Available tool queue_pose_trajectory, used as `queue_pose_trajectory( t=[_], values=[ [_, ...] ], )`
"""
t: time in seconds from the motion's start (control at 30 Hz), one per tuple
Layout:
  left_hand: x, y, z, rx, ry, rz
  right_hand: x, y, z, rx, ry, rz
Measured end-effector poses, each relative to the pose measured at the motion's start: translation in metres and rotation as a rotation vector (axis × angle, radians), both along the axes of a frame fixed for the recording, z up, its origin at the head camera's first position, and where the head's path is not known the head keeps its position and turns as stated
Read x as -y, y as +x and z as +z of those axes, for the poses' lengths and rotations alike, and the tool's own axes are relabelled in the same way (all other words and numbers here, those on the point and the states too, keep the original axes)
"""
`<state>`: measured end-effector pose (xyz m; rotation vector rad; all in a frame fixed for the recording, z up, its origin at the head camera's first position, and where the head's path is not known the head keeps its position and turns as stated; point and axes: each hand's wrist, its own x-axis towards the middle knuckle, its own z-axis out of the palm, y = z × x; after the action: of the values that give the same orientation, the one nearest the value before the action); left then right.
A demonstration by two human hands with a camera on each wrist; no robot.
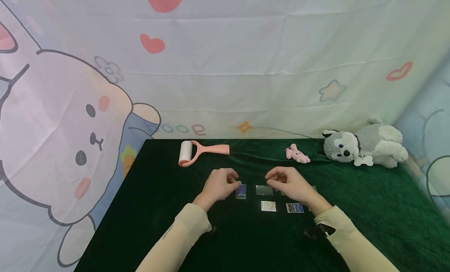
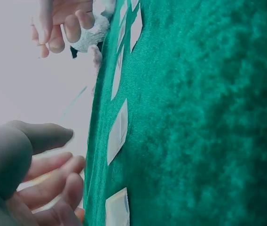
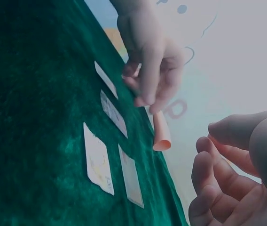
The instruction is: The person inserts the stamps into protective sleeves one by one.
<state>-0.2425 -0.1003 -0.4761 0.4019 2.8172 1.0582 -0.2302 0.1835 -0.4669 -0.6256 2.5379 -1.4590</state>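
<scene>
My left hand (image 1: 218,185) hovers beside a blue card in a clear sleeve (image 1: 241,191), fingers loosely bent; in the left wrist view, thumb and fingers of the left hand (image 2: 44,174) stand apart with nothing between them. Over the cloth to the right, my right hand (image 1: 292,185) hangs with its thumb near the fingertips, and nothing shows in the right hand (image 3: 237,165) in the right wrist view. Between the hands lies a clear sleeve (image 1: 264,190). Nearer me are a pale card (image 1: 268,206) and a blue picture card (image 1: 295,208). My right hand partly hides another sleeve (image 1: 314,188).
On the green cloth (image 1: 140,225), a pink-handled lint roller (image 1: 214,149) lies at the back left. A small pink plush (image 1: 298,154) and a grey-and-white plush dog (image 1: 369,145) are at the back right. A printed curtain (image 1: 246,68) hangs behind.
</scene>
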Motion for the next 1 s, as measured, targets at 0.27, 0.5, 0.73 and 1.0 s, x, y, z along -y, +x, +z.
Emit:
queue_pose_trajectory(
  t=[0.27,0.5,0.73,1.0],
  values=[
    [-0.001,-0.002,-0.004,-0.088,0.126,-0.098,-0.008,0.003,-0.004,-0.038,0.081,-0.005],
    [-0.002,-0.001,-0.005,-0.112,0.146,-0.106,-0.012,0.007,-0.010,-0.092,0.153,0.037],
    [-0.002,-0.001,-0.006,-0.126,0.171,-0.116,-0.013,0.011,-0.013,-0.115,0.187,0.082],
    [-0.003,-0.002,-0.006,-0.152,0.190,-0.121,-0.011,0.014,-0.015,-0.145,0.225,0.114]
  ],
)
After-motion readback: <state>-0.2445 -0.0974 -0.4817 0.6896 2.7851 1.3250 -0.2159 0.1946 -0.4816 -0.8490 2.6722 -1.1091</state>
